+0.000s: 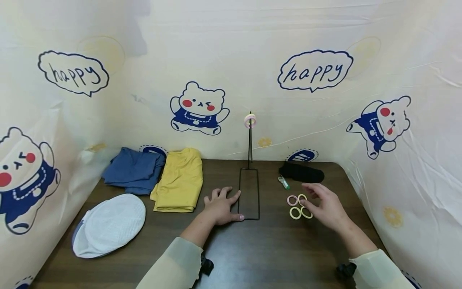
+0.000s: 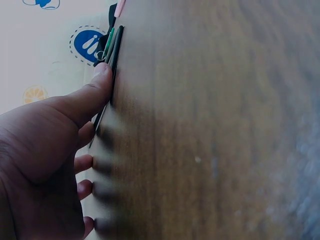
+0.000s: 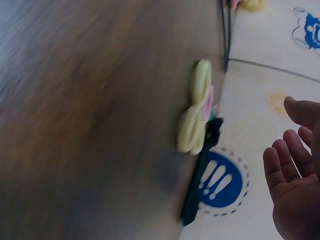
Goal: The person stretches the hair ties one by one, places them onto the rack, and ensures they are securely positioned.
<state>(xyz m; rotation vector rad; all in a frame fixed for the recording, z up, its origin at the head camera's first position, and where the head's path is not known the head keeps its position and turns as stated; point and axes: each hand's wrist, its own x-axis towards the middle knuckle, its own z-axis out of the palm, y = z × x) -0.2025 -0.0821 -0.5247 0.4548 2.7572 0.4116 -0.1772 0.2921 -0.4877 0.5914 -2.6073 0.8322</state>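
A black wire stand [image 1: 258,194] with a rectangular base and an upright rod stands mid-table. Pinkish and pale rings [image 1: 250,120] hang near the rod's top. My left hand [image 1: 221,206] rests at the base's left side, fingers spread, with the thumb on its near left corner. In the left wrist view, the left thumb [image 2: 92,95] touches the dark base edge. On the right lie several small rings, pale yellow ones [image 1: 295,213] and a pink one [image 1: 292,200]. Above their right side hovers my right hand [image 1: 328,206], fingers loosely bent; the right wrist view shows it apart from the rings [image 3: 192,127].
Behind the rings are a green-and-silver key-like item [image 1: 284,183] and a black cloth bundle [image 1: 301,172]. Folded blue cloth [image 1: 133,170], folded yellow cloth [image 1: 179,180] and a white cap [image 1: 110,224] lie on the left. Printed sheeting [image 1: 231,40] surrounds the wooden table [image 1: 252,257].
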